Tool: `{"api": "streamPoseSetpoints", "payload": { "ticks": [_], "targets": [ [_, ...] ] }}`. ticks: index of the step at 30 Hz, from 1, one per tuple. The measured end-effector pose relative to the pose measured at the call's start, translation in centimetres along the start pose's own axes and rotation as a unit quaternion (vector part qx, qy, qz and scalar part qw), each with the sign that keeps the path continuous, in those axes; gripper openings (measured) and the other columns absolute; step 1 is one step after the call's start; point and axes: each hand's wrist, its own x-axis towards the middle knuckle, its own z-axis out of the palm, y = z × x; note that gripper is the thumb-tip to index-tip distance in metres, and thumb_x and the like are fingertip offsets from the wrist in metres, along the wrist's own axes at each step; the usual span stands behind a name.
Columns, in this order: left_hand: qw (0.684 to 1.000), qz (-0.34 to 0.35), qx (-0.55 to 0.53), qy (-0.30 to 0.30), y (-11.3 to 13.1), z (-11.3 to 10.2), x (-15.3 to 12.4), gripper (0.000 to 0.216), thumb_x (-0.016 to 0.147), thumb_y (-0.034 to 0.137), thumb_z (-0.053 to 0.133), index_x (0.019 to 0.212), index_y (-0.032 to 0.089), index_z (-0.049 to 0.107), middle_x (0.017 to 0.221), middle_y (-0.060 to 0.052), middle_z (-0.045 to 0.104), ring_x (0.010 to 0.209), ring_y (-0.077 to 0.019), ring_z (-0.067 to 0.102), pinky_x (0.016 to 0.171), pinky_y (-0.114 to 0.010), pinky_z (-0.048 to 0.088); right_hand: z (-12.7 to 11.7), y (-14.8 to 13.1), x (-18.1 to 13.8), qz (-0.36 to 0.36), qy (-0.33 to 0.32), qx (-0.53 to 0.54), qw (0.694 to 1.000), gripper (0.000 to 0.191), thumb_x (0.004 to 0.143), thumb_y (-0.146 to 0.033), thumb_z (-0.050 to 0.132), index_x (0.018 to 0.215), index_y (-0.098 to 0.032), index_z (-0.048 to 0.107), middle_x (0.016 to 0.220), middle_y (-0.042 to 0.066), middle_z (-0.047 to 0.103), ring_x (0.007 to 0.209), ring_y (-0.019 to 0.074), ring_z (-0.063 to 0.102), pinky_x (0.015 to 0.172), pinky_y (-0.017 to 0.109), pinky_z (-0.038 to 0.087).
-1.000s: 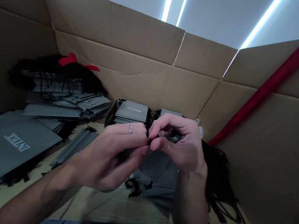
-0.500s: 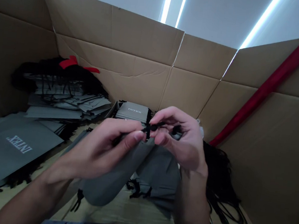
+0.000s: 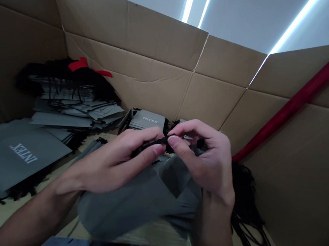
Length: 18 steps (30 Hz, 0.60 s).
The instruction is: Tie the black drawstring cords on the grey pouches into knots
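A grey fabric drawstring bag (image 3: 132, 202) hangs between my two hands above the wooden table. My left hand (image 3: 113, 164) pinches the black drawstring (image 3: 162, 140) at the bag's mouth between thumb and forefinger. My right hand (image 3: 204, 158) pinches the same cord from the other side, fingers curled, fingertips touching those of the left. The bag's body droops below and towards me.
Cardboard walls (image 3: 158, 67) enclose the table on three sides, with a red strip (image 3: 296, 97) on the right one. Flat grey INTEX bags (image 3: 20, 155) lie left, a messy stack (image 3: 67, 101) behind, a neat pile (image 3: 148, 120) at the back, black cords (image 3: 244, 202) right.
The grey bag has been lifted and spread out under my hands, showing more of its body. Both hands stay pinched together on the drawstring, shifted slightly right.
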Motion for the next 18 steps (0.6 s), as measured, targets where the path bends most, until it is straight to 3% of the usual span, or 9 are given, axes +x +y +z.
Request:
{"api": "streamPoseSetpoints", "payload": {
  "ticks": [3,9,13,18],
  "targets": [
    [0.999,0.033,0.032,0.028,-0.15,0.22,0.07,0.014,0.120,0.027,0.053,0.117,0.019,0.063,0.095,0.003,0.065,0.077,-0.0108,0.056,0.070,-0.023,0.046,0.10,-0.13,-0.15,0.004,0.000,-0.003,1.000,0.006,0.096,-0.027,0.086,0.093,-0.022,0.083,0.080,-0.001,0.075,0.061,0.0115,0.057,0.054,0.025,0.046],
    [0.991,0.052,0.110,0.060,-0.50,0.50,0.14,0.013,0.120,0.023,0.051,0.125,0.017,0.061,0.090,0.004,0.066,0.072,-0.0089,0.058,0.068,-0.021,0.045,0.07,0.12,-0.31,0.005,-0.017,-0.021,1.000,0.006,0.100,-0.026,0.081,0.097,-0.021,0.083,0.082,-0.001,0.075,0.061,0.0100,0.056,0.053,0.023,0.043],
    [0.983,0.070,0.156,0.062,-0.62,0.71,0.18,0.013,0.118,0.019,0.050,0.111,0.018,0.060,0.089,0.002,0.067,0.070,-0.0101,0.058,0.065,-0.024,0.043,0.32,0.28,-0.37,0.018,-0.023,-0.011,1.000,0.009,0.102,-0.027,0.079,0.095,-0.021,0.079,0.079,-0.002,0.071,0.056,0.0083,0.051,0.049,0.022,0.040],
    [0.981,0.099,0.147,0.079,-0.62,1.03,0.31,0.018,0.114,0.017,0.047,0.099,0.019,0.057,0.080,0.003,0.060,0.064,-0.0112,0.050,0.060,-0.026,0.041,0.48,0.20,-0.30,0.040,-0.040,0.014,0.998,0.017,0.101,-0.033,0.081,0.091,-0.020,0.077,0.076,-0.001,0.067,0.063,0.0114,0.054,0.053,0.023,0.043]
  ]
}}
